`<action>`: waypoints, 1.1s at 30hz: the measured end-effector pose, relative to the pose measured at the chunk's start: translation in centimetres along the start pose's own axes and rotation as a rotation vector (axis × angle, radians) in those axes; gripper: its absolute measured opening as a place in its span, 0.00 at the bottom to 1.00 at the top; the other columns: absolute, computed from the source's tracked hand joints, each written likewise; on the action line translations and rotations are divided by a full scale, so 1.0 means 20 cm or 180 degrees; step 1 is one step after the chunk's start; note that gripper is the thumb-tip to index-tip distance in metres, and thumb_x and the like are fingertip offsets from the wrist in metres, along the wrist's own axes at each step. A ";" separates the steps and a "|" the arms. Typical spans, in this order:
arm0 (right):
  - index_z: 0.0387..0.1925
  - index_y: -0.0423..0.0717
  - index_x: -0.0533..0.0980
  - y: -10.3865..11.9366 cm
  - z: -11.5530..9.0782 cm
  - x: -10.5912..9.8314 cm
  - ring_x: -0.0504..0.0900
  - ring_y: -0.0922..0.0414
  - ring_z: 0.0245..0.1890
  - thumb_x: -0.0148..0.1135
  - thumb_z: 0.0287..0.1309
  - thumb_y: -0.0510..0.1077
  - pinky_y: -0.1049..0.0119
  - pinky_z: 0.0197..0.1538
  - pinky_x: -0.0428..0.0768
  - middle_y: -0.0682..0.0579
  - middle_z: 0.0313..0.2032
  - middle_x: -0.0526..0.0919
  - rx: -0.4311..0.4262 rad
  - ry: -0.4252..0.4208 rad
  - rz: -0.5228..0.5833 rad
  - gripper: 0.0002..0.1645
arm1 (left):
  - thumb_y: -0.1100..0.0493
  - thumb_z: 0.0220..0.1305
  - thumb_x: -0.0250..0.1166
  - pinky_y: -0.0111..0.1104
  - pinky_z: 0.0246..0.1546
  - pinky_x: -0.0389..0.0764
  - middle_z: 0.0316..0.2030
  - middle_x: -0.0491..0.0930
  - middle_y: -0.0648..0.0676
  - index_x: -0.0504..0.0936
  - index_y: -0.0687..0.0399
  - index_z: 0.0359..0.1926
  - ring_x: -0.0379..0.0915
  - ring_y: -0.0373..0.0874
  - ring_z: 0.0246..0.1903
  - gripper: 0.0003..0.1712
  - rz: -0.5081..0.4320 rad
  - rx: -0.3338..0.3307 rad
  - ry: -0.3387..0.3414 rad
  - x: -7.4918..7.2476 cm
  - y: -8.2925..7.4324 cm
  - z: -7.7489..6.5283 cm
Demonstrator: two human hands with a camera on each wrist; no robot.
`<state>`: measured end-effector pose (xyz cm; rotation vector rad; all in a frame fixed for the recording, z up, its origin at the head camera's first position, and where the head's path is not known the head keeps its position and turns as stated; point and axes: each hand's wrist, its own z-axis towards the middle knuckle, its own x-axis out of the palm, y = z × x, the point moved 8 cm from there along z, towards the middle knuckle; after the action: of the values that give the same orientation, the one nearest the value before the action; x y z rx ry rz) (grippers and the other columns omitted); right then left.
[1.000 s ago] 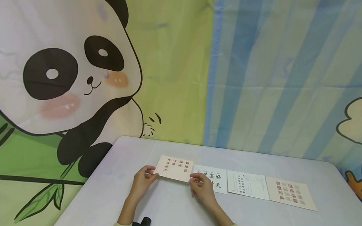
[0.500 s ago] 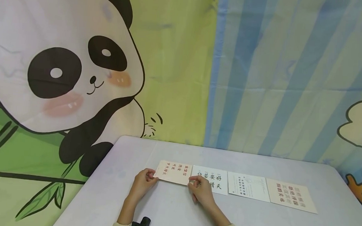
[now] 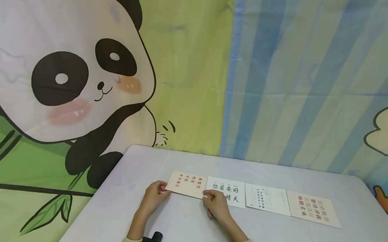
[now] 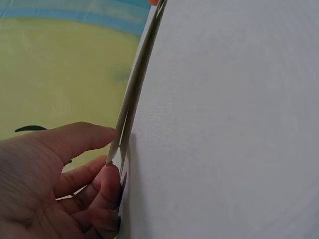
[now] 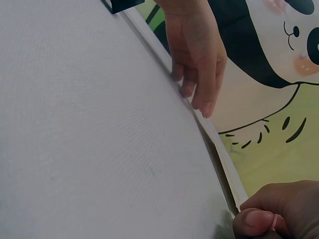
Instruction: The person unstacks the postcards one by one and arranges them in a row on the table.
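Note:
Both hands hold a cream card [image 3: 186, 184] with red characters at the left end of a row of cards. My left hand [image 3: 153, 197] pinches its near left corner, and my right hand [image 3: 217, 204] pinches the near right corner. Seen edge-on in the left wrist view, the card's edge [image 4: 130, 94] looks layered, with a narrow gap beside the thumb. The right wrist view shows the near edge [image 5: 227, 167] just above the tabletop. A white card [image 3: 237, 190] with dark green characters lies immediately to the right, partly covered by my right hand.
Farther right along the row lie a white card [image 3: 266, 198] with small print and a cream card [image 3: 313, 208] with red and grey characters. The white table [image 3: 273, 237] ends at a printed curtain [image 3: 190, 80]. A black wrist device [image 3: 151, 240] sits on each wrist.
Over the second, the held card has come down and slightly nearer, and the white card's left side now shows beside it. During the last half second the hands have barely moved.

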<state>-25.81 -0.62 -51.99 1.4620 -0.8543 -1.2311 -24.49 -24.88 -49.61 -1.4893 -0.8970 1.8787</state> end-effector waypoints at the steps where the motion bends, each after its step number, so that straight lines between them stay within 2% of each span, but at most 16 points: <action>1: 0.50 0.26 0.75 0.00 0.00 0.00 0.66 0.66 0.05 0.59 0.56 0.32 0.75 0.12 0.62 0.54 0.16 0.72 -0.0004 0.0004 0.0004 0.19 | 0.65 0.55 0.70 0.27 0.30 0.72 0.31 0.75 0.55 0.79 0.71 0.44 0.69 0.40 0.30 0.17 0.0003 -0.0003 -0.0001 0.00 0.00 0.00; 11: 0.51 0.26 0.75 0.01 0.00 -0.03 0.66 0.67 0.05 0.56 0.55 0.31 0.75 0.12 0.61 0.55 0.16 0.71 0.0001 -0.0039 -0.0046 0.21 | 0.63 0.58 0.68 0.27 0.32 0.72 0.33 0.74 0.55 0.80 0.70 0.44 0.70 0.42 0.32 0.15 0.0032 -0.0088 0.0146 0.03 0.00 0.02; 15: 0.52 0.28 0.76 0.00 0.00 -0.03 0.66 0.67 0.05 0.55 0.55 0.31 0.75 0.12 0.61 0.56 0.17 0.71 0.0009 -0.0039 -0.0076 0.21 | 0.64 0.58 0.68 0.27 0.33 0.73 0.34 0.74 0.55 0.80 0.70 0.44 0.72 0.42 0.33 0.15 0.0060 -0.0039 0.0168 0.03 -0.01 0.02; 18: 0.52 0.28 0.76 0.02 -0.01 -0.05 0.66 0.66 0.05 0.55 0.56 0.31 0.75 0.12 0.60 0.56 0.16 0.71 -0.0081 -0.0066 -0.0078 0.21 | 0.64 0.59 0.68 0.27 0.32 0.73 0.33 0.74 0.55 0.80 0.70 0.45 0.72 0.42 0.32 0.15 0.0067 0.0000 0.0156 0.03 -0.01 0.03; 22: 0.51 0.27 0.76 0.06 -0.01 -0.09 0.67 0.65 0.06 0.56 0.55 0.31 0.75 0.13 0.59 0.55 0.17 0.71 -0.0223 -0.0197 -0.0073 0.20 | 0.63 0.60 0.67 0.28 0.32 0.73 0.34 0.75 0.55 0.80 0.68 0.45 0.72 0.42 0.32 0.14 0.0065 0.0037 0.0142 0.04 -0.03 0.04; 28: 0.51 0.28 0.77 0.09 0.00 -0.15 0.69 0.63 0.07 0.56 0.56 0.30 0.76 0.14 0.59 0.53 0.20 0.72 -0.0256 -0.0389 -0.0090 0.20 | 0.62 0.61 0.67 0.28 0.31 0.72 0.36 0.75 0.54 0.81 0.65 0.46 0.71 0.42 0.32 0.14 0.0048 0.0061 0.0177 0.06 -0.04 0.06; 33: 0.52 0.29 0.76 0.11 0.00 -0.22 0.70 0.61 0.10 0.57 0.57 0.30 0.75 0.17 0.63 0.51 0.24 0.72 -0.0221 -0.0511 0.0092 0.20 | 0.62 0.61 0.67 0.27 0.29 0.71 0.35 0.75 0.54 0.81 0.65 0.45 0.70 0.41 0.31 0.13 -0.0015 0.0109 0.0222 0.09 -0.08 0.06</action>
<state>-26.70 2.87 -48.81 1.3044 -0.9270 -1.3568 -26.01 -22.80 -49.22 -1.5211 -0.8316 1.8183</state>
